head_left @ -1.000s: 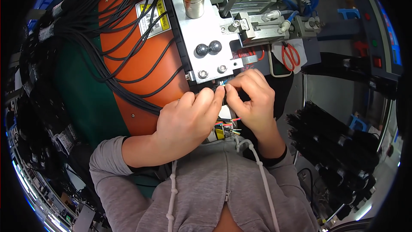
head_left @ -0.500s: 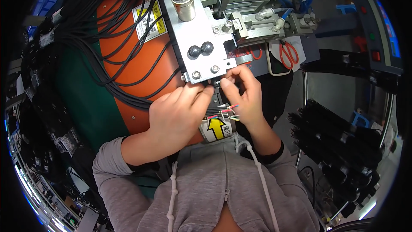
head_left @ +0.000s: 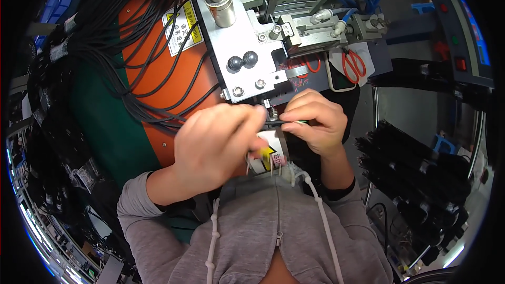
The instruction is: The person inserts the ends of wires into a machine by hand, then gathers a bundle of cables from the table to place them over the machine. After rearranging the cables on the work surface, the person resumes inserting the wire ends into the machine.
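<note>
My right hand (head_left: 318, 121) pinches a thin black cable (head_left: 273, 123) between thumb and fingertips. A bit of green shows at the cable's end by those fingers. On the other side, my left hand (head_left: 208, 144) is curled inward, its thumb and fingertips smeared by motion. The cable runs toward it, but what lies inside its fingers is hidden. Both hands are just below the front edge of a silver metal fixture (head_left: 231, 37). Under the left fingertips, a white label with a yellow arrow (head_left: 271, 152) is partly covered.
Black cables (head_left: 142, 108) sweep across the orange and green surface (head_left: 150, 58) at left. Clamps with blue air hoses (head_left: 339, 26) stand behind the fixture. Red-handled scissors (head_left: 353, 67) lie right of it. Bundles of black cables (head_left: 415, 179) hang at lower right.
Both hands have come away from the fixture's front edge. The right has moved right and slightly down, pinching the cable; the left has shifted a little. The coloured wire ends over the label are out of sight.
</note>
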{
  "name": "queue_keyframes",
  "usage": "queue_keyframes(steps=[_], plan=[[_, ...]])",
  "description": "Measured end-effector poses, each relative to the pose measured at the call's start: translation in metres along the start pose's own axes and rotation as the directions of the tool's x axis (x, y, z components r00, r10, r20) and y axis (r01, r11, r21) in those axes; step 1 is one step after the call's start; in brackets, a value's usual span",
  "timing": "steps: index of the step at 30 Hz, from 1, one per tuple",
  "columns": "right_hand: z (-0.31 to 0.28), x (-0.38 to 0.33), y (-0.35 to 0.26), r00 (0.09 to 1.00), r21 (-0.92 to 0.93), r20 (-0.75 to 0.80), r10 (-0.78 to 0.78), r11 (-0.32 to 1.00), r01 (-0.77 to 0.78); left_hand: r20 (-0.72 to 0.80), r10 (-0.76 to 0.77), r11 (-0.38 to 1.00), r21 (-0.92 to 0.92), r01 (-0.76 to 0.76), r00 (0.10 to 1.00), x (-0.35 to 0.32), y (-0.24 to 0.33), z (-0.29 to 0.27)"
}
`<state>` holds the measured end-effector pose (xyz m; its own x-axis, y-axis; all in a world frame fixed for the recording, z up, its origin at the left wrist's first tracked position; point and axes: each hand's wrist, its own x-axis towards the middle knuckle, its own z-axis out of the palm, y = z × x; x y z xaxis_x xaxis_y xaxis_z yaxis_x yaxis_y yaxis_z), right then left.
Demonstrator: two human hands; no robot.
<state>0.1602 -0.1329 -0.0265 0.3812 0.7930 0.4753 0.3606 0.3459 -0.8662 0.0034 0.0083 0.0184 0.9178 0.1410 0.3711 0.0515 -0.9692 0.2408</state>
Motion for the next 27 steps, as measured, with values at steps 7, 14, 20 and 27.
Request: queue_keyframes(steps=[7, 14, 20, 27], plan=[[0.011, 0.005, -0.027, 0.974, -0.032, -0.092, 0.207, 0.977, -0.211, -0.185, 0.186, 0.965, -0.148, -0.214, 0.965, -0.003, -0.007, 0.007], [0.022, 0.008, -0.014, 0.956, 0.001, -0.294, 0.012, 1.0, -0.012, -0.328, 0.085, 0.975, -0.168, -0.147, 0.941, 0.002, -0.003, 0.015], [0.021, 0.008, -0.016, 0.953, 0.183, -0.2, 0.23, 0.964, -0.194, -0.276, 0.075, 0.975, -0.18, -0.128, 0.958, 0.002, 0.002, 0.011], [0.009, 0.01, -0.023, 0.994, -0.41, -0.099, 0.054, 0.908, -0.09, -0.187, 0.117, 0.988, -0.078, -0.134, 0.975, 0.0, -0.005, 0.01]])
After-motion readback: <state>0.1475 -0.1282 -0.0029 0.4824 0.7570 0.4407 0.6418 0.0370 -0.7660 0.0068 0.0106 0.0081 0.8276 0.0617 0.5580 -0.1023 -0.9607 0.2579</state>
